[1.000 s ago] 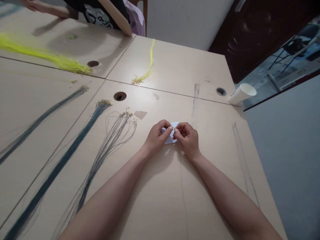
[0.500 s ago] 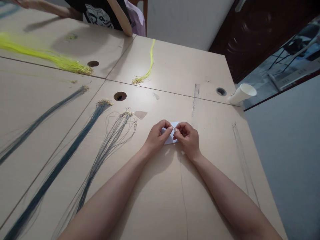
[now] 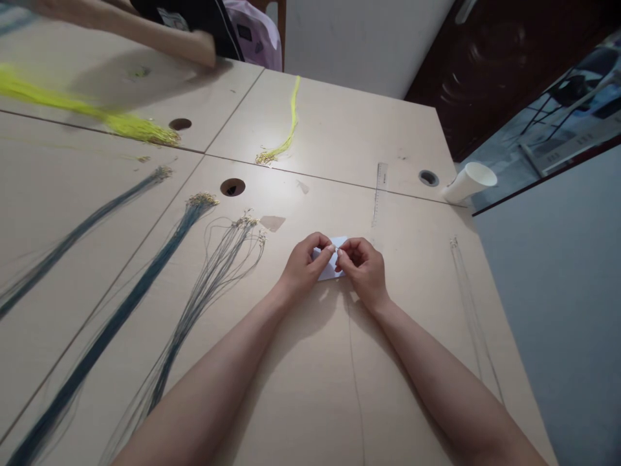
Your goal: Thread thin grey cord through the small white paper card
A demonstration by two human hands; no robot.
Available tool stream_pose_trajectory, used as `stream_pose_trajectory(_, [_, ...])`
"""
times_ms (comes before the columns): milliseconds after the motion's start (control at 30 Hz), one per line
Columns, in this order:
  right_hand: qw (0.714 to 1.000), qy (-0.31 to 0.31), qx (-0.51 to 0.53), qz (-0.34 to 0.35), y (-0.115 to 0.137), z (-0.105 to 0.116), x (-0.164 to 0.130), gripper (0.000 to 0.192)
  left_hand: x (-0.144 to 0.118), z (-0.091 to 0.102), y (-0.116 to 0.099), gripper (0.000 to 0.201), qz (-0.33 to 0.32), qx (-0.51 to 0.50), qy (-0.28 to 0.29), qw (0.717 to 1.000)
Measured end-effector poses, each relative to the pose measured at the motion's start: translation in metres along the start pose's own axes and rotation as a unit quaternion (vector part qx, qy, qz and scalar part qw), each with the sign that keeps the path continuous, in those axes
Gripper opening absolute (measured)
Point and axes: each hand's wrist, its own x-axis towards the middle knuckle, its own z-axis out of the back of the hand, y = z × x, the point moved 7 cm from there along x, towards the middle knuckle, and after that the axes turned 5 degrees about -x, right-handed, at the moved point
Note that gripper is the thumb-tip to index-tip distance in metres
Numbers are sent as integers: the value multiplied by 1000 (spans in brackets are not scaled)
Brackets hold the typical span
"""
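the left hand [image 3: 303,265] and right hand [image 3: 365,266] meet over a small white card [image 3: 332,270] lying on the tabletop [image 3: 310,362], fingers of both pinched together on the end of a thin cord [image 3: 354,362] that trails back toward the person. loose grey cords [image 3: 208,285] lie to the left, well apart; a paper cup [image 3: 468,182] lies tipped over at the far right edge.

Table [image 3: 310,142] pale beige wood. Card [image 3: 332,268] between hands light blue-white. Cords: left bundles [image 3: 121,304] dark teal-blue with gold ends, thinner bunch [image 3: 208,285] grey, far ones [image 3: 290,123] neon yellow-green. Thread [image 3: 354,369] thin dark grey. Cup [image 3: 468,182] white. Ruler [image 3: 380,191] clear. Door [image 3: 490,65] dark brown. Co-worker's shirt [image 3: 194,13] black
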Motion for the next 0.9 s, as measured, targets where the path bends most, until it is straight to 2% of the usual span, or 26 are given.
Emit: stream_pose_trajectory(900, [1000, 3, -13, 10, 1, -1, 0, 4, 0, -1, 1, 19, -9, 14, 4, 1000])
